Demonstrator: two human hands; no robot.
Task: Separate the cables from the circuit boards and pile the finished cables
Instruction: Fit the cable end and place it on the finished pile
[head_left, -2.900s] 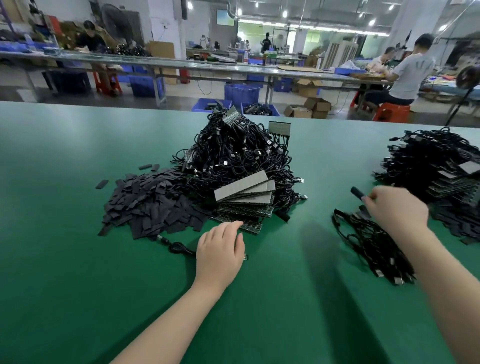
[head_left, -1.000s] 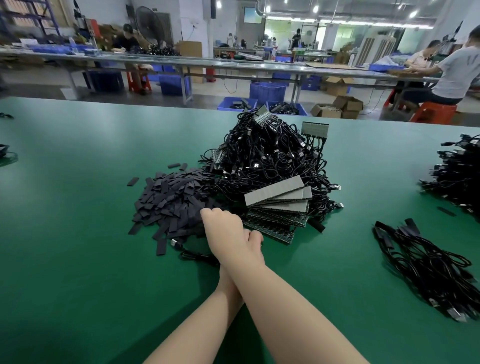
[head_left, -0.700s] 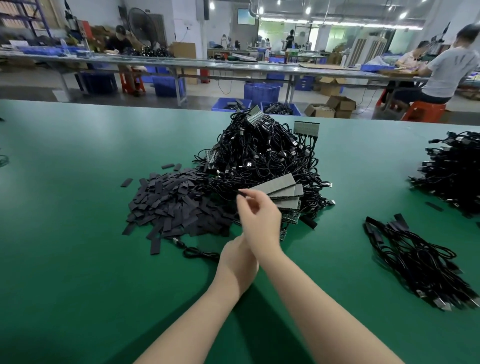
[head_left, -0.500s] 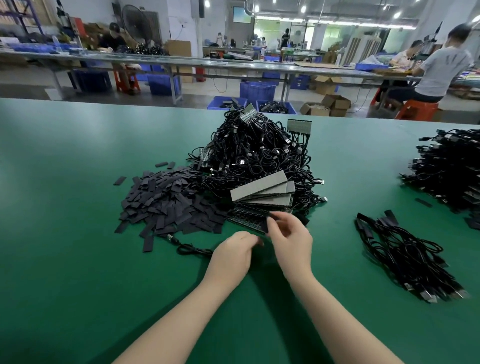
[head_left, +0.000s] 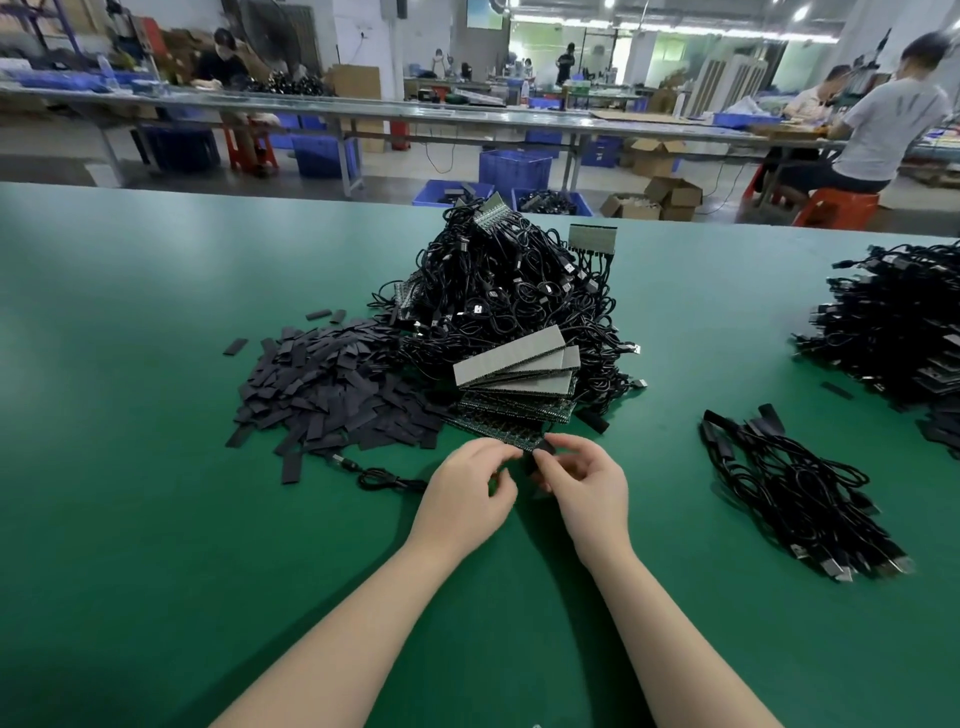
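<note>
A: What takes up the most room?
B: The green table (head_left: 156, 519). At its middle sits the big heap of tangled cables (head_left: 509, 296), my landmark.

A: What surrounds the heap?
B: Against its near side leans a fanned stack of circuit boards (head_left: 514, 379). Left of the heap spreads a pile of dark flat strips (head_left: 332, 395). Well right of it lies the finished bundle of cables (head_left: 800, 488), and farther right another black pile (head_left: 893, 332).

A: And the hands?
B: Both are just in front of the boards, close together. The right hand (head_left: 587, 493) pinches a small black piece (head_left: 543, 448) between thumb and fingers. The left hand (head_left: 467, 493) is curled with fingertips at that same piece; whether it grips it, I cannot tell. A loose cable (head_left: 379, 475) runs out to the left of the left hand.
</note>
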